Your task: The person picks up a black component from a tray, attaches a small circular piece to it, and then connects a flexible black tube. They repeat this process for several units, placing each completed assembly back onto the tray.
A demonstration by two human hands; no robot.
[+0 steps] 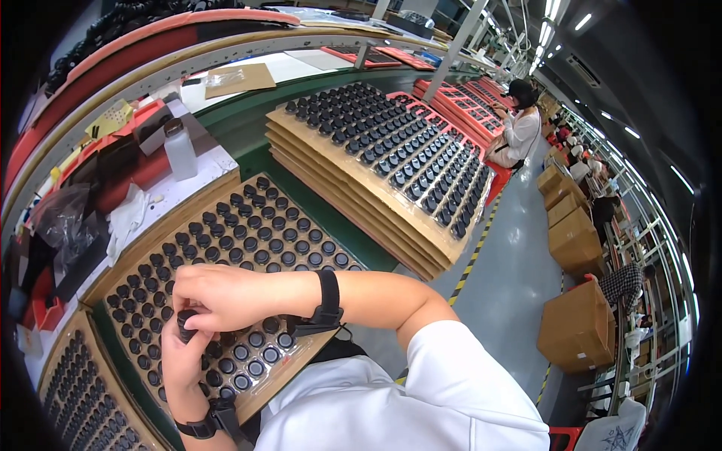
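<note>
Left hand (183,361) first: its fingers are closed on a black ribbed cylindrical part (186,326), lifted above the middle tray. Right hand (226,297) reaches across from the other side, narrow too, its thumb pressed to the same part; which of the two carries the weight, I cannot tell. To handle it well, I would grip the sides with fingertips only, let one hand steady while the other works, and keep both strapped wrists above the rows below, since a dragging forearm could tip pieces over.

Containers, from the left: a lower tray (103,359) at the corner, packed with rows of small black parts; a clear plastic bag (60,218), contents unclear; a white bottle (180,154) upright on the pale surface (201,174), its fill hidden. Under the hands lies the middle tray (304,352), clear plastic over brown board, holding black parts in rows; those toward its near edge show pale-ringed tops. Just beyond, a stack of cardboard-backed trays (361,214) bears more black parts on top. Behind stand red trays (472,126) of dark pieces too small to identify, then, across the aisle, brown cartons (575,327) whose insides do not show.
</note>
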